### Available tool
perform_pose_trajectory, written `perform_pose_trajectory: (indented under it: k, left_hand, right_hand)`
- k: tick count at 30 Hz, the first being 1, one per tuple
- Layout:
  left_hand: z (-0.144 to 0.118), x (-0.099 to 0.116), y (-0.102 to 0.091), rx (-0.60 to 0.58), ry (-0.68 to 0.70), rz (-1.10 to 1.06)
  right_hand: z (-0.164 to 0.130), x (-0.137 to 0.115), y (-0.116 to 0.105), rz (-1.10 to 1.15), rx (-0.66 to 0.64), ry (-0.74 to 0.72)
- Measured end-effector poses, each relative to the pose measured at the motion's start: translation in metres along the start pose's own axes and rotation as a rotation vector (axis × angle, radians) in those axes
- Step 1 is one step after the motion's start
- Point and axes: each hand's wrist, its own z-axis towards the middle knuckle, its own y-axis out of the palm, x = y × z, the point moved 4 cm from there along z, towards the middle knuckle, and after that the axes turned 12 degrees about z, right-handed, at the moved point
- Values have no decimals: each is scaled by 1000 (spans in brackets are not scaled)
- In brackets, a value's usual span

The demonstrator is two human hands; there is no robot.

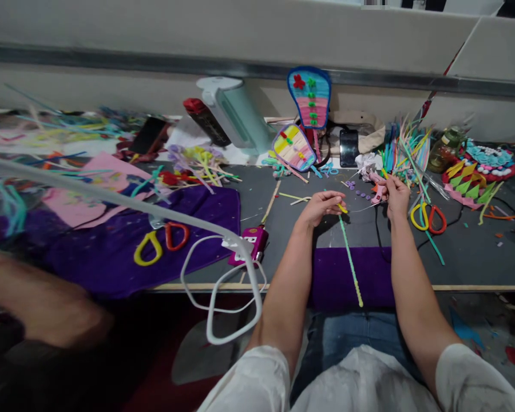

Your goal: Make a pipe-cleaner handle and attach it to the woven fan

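Observation:
My left hand (325, 207) is closed, with its thumb and fingers pinching a short yellow piece (343, 209). Just below those fingertips, a long pipe cleaner (349, 254), pale green turning yellow at its near end, stretches toward my lap; whether the hand holds it I cannot tell. A thin wire (363, 210) runs from the left fingertips across to my right hand (397, 197). That hand is also pinched shut, and a small yellow tip (385, 173) sticks out above its fingers. Under my forearms lies a purple cloth (335, 274) over the table edge.
Scissors (428, 218) lie right of my right hand, other scissors (161, 243) on the left cloth. A magenta box (249, 246) sits under a looping white cable (214, 320). Behind stand striped woven pieces (309, 94) and a pale green jug (244, 117). Another person's arm (47, 292) is at left.

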Motion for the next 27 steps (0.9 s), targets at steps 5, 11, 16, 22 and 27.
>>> perform_pose_trajectory:
  k: [5, 11, 16, 22, 27]
  left_hand:
    - [6, -3, -7, 163, 2, -147]
    - [11, -7, -10, 358, -16, -381]
    - [13, -12, 1, 335, -75, -405]
    - [12, -8, 11, 216, -81, -376]
    - [9, -1, 5, 219, -39, -302]
  right_hand:
    - [5, 1, -6, 8, 95, -62]
    - [-14, 12, 18, -91, -102, 57]
    - [-46, 33, 54, -213, -423, 145]
    - [-47, 31, 54, -276, -388, 38]
    - [-43, 25, 51, -285, -356, 74]
